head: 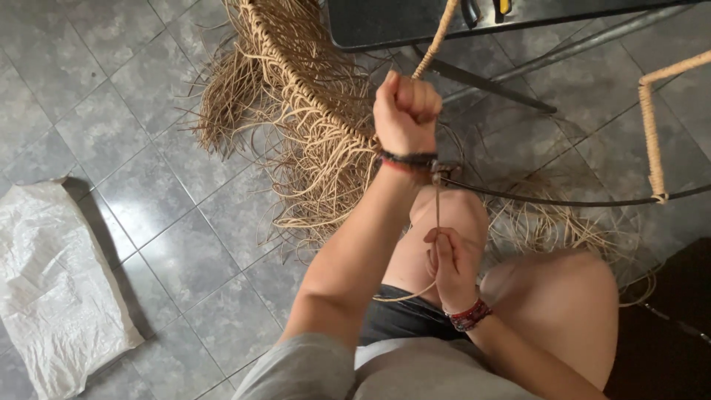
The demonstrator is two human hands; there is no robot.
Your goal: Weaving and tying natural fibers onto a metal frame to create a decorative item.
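Tiled floor: two hands gripping one cane strand.

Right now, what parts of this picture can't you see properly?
- Head view: the left hand is a closed fist, so what it grips is hidden.
- The tools on the dark tabletop are cut off by the top edge.
- The strand above the right hand is too thin to follow.
- The metal frame passes behind the left wrist.

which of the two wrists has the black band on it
The left wrist's black band, below the raised left hand fisted around the tan woven cord. The lower right hand wears a red beaded bracelet.
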